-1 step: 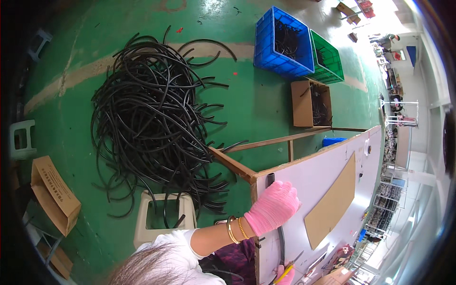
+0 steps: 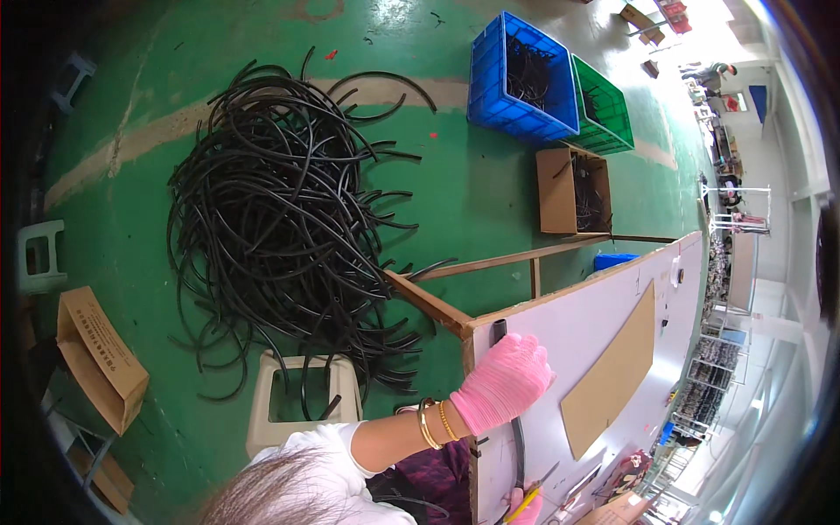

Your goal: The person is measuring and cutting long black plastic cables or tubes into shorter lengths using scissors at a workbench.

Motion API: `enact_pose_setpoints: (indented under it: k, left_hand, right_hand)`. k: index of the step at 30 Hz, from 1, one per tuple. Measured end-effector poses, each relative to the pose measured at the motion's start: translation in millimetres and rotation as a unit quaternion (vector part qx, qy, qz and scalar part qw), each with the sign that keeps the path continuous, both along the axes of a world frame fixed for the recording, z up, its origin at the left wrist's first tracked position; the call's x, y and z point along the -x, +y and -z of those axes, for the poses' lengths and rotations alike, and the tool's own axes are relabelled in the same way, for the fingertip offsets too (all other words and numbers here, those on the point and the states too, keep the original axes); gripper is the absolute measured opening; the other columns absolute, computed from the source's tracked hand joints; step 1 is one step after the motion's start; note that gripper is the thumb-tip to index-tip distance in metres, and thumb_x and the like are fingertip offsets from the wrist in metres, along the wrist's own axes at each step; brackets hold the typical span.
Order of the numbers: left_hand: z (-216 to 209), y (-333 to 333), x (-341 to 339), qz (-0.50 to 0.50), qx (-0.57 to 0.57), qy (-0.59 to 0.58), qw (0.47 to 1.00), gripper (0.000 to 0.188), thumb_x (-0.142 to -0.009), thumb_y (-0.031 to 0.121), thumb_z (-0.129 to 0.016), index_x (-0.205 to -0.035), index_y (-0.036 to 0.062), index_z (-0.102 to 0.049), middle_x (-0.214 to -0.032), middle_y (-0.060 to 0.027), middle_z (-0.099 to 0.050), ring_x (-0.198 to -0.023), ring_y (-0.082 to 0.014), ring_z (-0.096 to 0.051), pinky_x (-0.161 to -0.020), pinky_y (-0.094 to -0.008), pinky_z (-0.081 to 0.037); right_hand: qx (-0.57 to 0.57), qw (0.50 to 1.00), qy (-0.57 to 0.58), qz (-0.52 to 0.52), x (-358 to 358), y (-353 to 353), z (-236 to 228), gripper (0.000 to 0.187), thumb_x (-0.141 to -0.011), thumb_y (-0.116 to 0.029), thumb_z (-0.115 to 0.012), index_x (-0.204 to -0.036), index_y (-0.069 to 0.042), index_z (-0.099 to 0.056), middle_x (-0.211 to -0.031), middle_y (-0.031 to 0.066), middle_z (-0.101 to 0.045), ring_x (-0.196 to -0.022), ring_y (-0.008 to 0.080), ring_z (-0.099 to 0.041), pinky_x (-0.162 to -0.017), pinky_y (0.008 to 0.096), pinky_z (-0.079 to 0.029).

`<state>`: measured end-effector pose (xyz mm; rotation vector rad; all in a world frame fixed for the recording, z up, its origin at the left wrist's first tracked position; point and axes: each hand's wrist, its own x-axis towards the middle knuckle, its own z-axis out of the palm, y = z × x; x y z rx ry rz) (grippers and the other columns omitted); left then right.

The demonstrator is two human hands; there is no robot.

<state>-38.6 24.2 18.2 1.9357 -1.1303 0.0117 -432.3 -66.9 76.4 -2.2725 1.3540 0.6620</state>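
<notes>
On the white tabletop [image 2: 604,324], my left hand [image 2: 507,381], in a pink glove, is closed over a black rubber tube [image 2: 518,446]. One end of the tube sticks out past the knuckles near the table corner. The rest runs down toward my right hand [image 2: 528,512], also pink-gloved and partly cut off by the lower edge. That hand grips a yellow-handled tool with a pointed metal blade [image 2: 522,505]; whether it is a knife or scissors I cannot tell. Its blade points away beside the tube. Whether the right fingers also touch the tube is hidden.
A brown cardboard sheet [image 2: 612,376] lies on the table. A large heap of black tubes [image 2: 280,201] covers the floor, partly over a beige stool [image 2: 262,411]. Blue crate [image 2: 490,83], green crate [image 2: 617,122] and cardboard box [image 2: 556,192] hold black pieces. Another carton [image 2: 105,359] stands left.
</notes>
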Motion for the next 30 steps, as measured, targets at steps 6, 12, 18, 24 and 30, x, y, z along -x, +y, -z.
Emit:
enact_pose_setpoints:
  k: [6,12,18,24,30]
  left_hand:
    - [-0.2,0.7,-0.9,-0.003,0.006,-0.001,1.000,0.004,-0.074,0.018,-0.059,-0.071,0.0163,-0.059,-0.070,-0.0020,-0.051,-0.077,-0.0208,-0.054,-0.070,-0.0359,-0.041]
    - [0.1,0.5,-0.7,0.006,-0.006,-0.007,1.000,0.003,-0.074,0.019,-0.059,-0.071,0.0168,-0.059,-0.070,-0.0020,-0.051,-0.077,-0.0209,-0.055,-0.070,-0.0363,-0.041]
    - [-1.3,-4.7,-0.5,0.018,-0.021,-0.027,0.999,0.006,-0.076,0.021,-0.059,-0.074,0.0155,-0.059,-0.074,-0.0034,-0.052,-0.078,-0.0227,-0.055,-0.072,-0.0380,-0.042]
    - [-22.5,-10.8,-1.8,-0.071,-0.136,-0.056,0.986,0.046,-0.079,0.038,-0.064,-0.115,0.0095,-0.058,-0.126,-0.0141,-0.052,-0.119,-0.0278,-0.048,-0.096,-0.0435,-0.037]
    - [-29.6,-15.9,6.4,-0.094,-0.204,-0.094,0.970,0.070,-0.082,0.049,-0.062,-0.136,0.0077,-0.047,-0.149,-0.0157,-0.034,-0.140,-0.0290,-0.028,-0.113,-0.0444,-0.021]
  right_hand:
    - [0.032,0.999,0.004,-0.019,5.5,-3.6,-0.2,0.044,-0.093,-0.023,-0.048,-0.131,0.001,-0.048,-0.115,0.0305,-0.057,-0.104,0.0473,-0.053,-0.093,0.0570,-0.039]
    - [0.023,0.996,0.047,-0.066,6.0,-4.9,0.6,0.046,-0.093,-0.020,-0.047,-0.134,0.001,-0.045,-0.120,0.0294,-0.055,-0.108,0.0456,-0.051,-0.094,0.0551,-0.039]
    - [0.004,0.999,0.009,0.042,-22.5,8.0,-8.9,0.040,-0.094,-0.021,-0.051,-0.127,0.001,-0.051,-0.113,0.0228,-0.060,-0.106,0.0362,-0.056,-0.091,0.0440,-0.044]
    - [-0.031,0.924,-0.301,0.232,-24.8,13.0,9.3,0.015,-0.086,-0.006,-0.061,-0.093,-0.002,-0.049,-0.067,0.0043,-0.057,-0.059,0.0125,-0.059,-0.052,0.0264,-0.047]
    - [-0.022,0.939,-0.298,0.172,-15.5,6.8,18.1,0.022,-0.086,-0.010,-0.063,-0.097,0.000,-0.048,-0.065,0.0045,-0.052,-0.056,0.0128,-0.055,-0.050,0.0271,-0.046]
